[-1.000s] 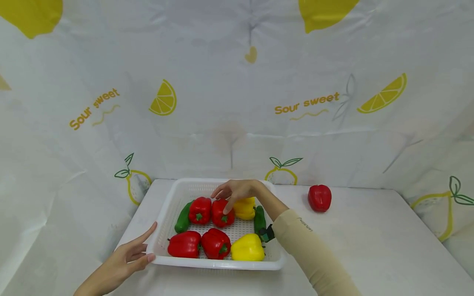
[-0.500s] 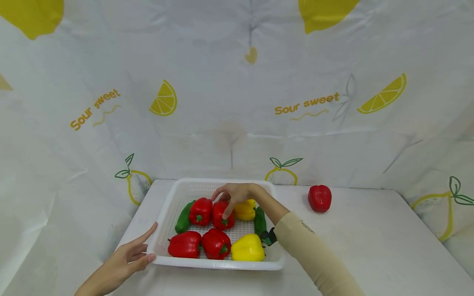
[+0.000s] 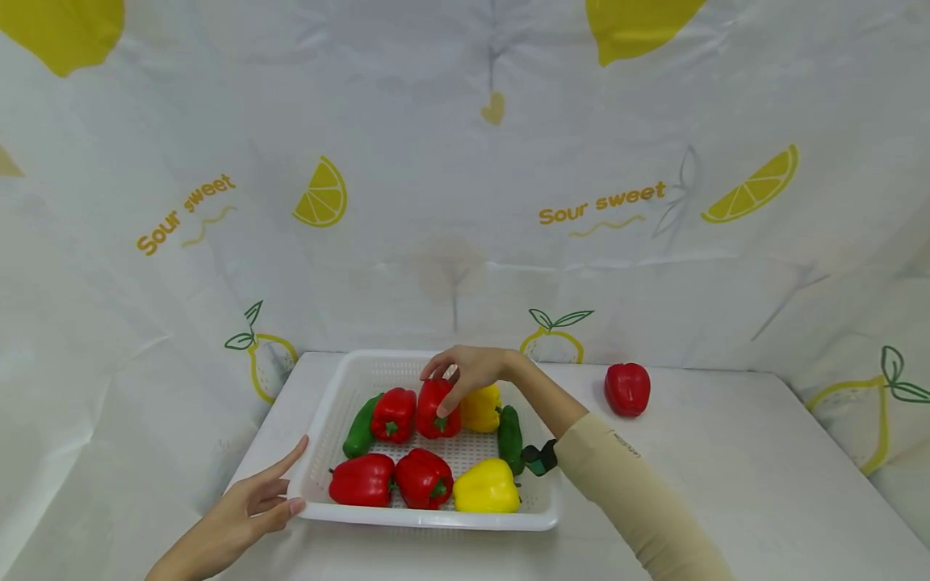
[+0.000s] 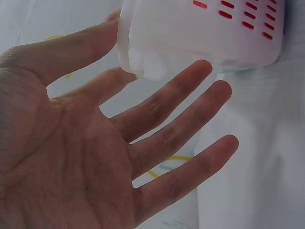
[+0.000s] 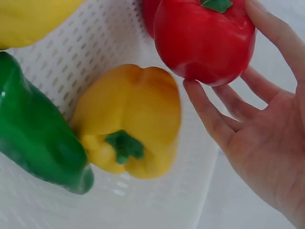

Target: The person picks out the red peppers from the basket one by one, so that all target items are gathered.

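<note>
A white perforated basket [image 3: 429, 520] holds several bell peppers and two long green vegetables. My right hand [image 3: 475, 368] reaches over its back half and pinches a red bell pepper [image 3: 429, 401] between thumb and fingers. In the right wrist view that red pepper, stem side showing, sits against the fingertips [image 5: 194, 88], above a yellow bell pepper [image 5: 128, 119]. My left hand [image 3: 243, 508] is at the basket's front left corner, thumb and forefinger at the rim. The left wrist view shows its fingers [image 4: 171, 95] spread and nearly straight beside the basket wall.
One red bell pepper [image 3: 627, 389] lies on the white table [image 3: 726, 468] to the basket's right. In the basket's front row are two red peppers and a yellow pepper [image 3: 485, 486]. Behind the table hangs a white lemon-print sheet [image 3: 436, 202].
My right hand first lowers onto the back red pepper, then rises slightly with it toward the back. My left hand stays at the corner.
</note>
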A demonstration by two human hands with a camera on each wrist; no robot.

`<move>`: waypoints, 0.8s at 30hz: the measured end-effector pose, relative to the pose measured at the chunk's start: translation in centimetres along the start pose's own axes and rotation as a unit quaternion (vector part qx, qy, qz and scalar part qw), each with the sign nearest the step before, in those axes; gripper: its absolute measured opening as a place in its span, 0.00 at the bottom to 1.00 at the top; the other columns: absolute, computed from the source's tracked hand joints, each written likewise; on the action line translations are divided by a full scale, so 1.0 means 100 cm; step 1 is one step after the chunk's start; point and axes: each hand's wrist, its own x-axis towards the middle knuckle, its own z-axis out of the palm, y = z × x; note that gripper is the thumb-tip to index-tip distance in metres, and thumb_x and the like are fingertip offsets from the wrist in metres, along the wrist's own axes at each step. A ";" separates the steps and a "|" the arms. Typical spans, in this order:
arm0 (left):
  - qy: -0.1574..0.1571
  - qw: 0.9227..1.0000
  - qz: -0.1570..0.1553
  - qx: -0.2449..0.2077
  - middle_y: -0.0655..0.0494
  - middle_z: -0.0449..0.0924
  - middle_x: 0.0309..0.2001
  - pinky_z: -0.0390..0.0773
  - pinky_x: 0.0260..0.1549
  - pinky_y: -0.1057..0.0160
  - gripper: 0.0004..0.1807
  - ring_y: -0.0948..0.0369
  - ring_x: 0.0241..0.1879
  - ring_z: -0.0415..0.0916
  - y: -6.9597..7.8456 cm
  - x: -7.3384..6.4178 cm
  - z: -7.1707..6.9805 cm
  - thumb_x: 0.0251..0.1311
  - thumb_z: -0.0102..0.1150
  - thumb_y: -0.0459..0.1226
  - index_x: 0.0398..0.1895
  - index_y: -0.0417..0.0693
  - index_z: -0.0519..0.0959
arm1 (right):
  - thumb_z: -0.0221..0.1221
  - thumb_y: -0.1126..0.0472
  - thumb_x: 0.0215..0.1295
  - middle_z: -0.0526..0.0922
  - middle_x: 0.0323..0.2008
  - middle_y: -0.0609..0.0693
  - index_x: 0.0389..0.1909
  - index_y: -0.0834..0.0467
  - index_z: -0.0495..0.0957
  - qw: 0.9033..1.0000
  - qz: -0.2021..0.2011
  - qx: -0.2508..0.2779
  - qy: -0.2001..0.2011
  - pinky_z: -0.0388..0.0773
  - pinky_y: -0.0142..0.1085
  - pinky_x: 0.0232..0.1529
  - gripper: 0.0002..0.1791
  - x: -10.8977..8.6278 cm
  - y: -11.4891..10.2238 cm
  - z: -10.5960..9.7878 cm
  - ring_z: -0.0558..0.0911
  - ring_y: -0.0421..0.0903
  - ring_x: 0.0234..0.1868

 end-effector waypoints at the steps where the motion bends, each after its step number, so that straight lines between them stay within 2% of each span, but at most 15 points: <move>1: -0.001 1.000 0.003 0.001 0.35 0.81 0.65 0.91 0.54 0.55 0.45 0.75 0.55 0.85 0.000 0.000 0.000 0.83 0.56 0.40 0.90 0.52 0.40 | 0.77 0.53 0.61 0.79 0.69 0.55 0.73 0.55 0.76 1.000 -0.009 0.004 0.001 0.88 0.44 0.62 0.39 -0.002 -0.002 -0.001 0.82 0.52 0.62; 9: -0.003 1.000 0.006 0.004 0.37 0.82 0.63 0.91 0.54 0.58 0.45 0.76 0.54 0.84 -0.002 0.000 -0.001 0.83 0.56 0.40 0.90 0.52 0.40 | 0.74 0.55 0.62 0.78 0.69 0.57 0.72 0.53 0.76 0.997 -0.065 0.027 0.014 0.91 0.43 0.57 0.36 -0.022 -0.021 -0.011 0.86 0.52 0.59; 13: -0.002 1.000 0.001 0.005 0.38 0.83 0.61 0.91 0.54 0.58 0.45 0.75 0.53 0.84 -0.002 0.000 -0.001 0.83 0.56 0.40 0.90 0.51 0.40 | 0.74 0.55 0.63 0.77 0.70 0.56 0.73 0.52 0.74 0.995 -0.084 0.035 0.038 0.90 0.45 0.58 0.37 -0.033 -0.030 -0.015 0.84 0.54 0.63; 18: -0.005 1.000 0.011 0.002 0.39 0.84 0.60 0.90 0.53 0.64 0.45 0.75 0.53 0.84 -0.002 0.000 -0.002 0.83 0.55 0.39 0.90 0.50 0.40 | 0.74 0.56 0.61 0.75 0.71 0.54 0.74 0.48 0.73 0.990 -0.108 0.053 0.071 0.89 0.46 0.59 0.39 -0.049 -0.036 -0.019 0.78 0.56 0.69; 21: -0.007 1.000 0.017 0.000 0.38 0.84 0.59 0.88 0.52 0.70 0.44 0.75 0.53 0.84 -0.001 0.000 -0.001 0.83 0.55 0.39 0.90 0.50 0.40 | 0.74 0.58 0.59 0.74 0.73 0.54 0.74 0.48 0.72 0.986 -0.122 0.076 0.089 0.89 0.48 0.59 0.40 -0.058 -0.035 -0.022 0.76 0.57 0.70; 24: -0.009 1.000 0.017 -0.001 0.40 0.85 0.58 0.87 0.51 0.71 0.44 0.75 0.53 0.85 -0.001 0.000 -0.002 0.83 0.55 0.39 0.90 0.51 0.40 | 0.73 0.61 0.59 0.73 0.74 0.54 0.74 0.50 0.71 0.979 -0.138 0.107 0.104 0.89 0.50 0.59 0.41 -0.066 -0.034 -0.024 0.76 0.58 0.70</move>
